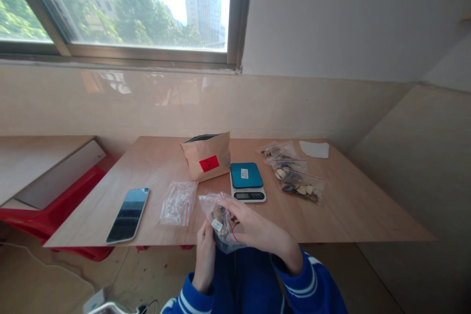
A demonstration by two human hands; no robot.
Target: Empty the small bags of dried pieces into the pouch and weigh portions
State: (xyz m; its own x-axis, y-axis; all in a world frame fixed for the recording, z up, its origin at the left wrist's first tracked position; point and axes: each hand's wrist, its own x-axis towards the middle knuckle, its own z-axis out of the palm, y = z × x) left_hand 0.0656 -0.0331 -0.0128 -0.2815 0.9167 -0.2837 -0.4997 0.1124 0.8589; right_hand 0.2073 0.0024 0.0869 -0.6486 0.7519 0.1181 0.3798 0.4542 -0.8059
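Observation:
A clear zip-lock bag (221,218) of brownish dried pieces, with a red seal line and a small white label, is held over the table's front edge. My left hand (205,248) grips its lower left side, fingers closed. From the right, my right hand (250,223) is closed on the bag's upper right side, its fingertips partly hidden by the plastic. Just beyond the hands sits a kitchen scale (247,181) with a teal top and a small display. Left of the held bag lies a stack of flat clear zip-lock bags (178,203).
An open brown paper pouch (208,159) with a red label stands behind the flat bags. Several filled zip-lock bags (303,186) lie right of the scale, near a white paper (314,149). A phone (128,216) rests at the left. Red stools (79,201) stand beside the table.

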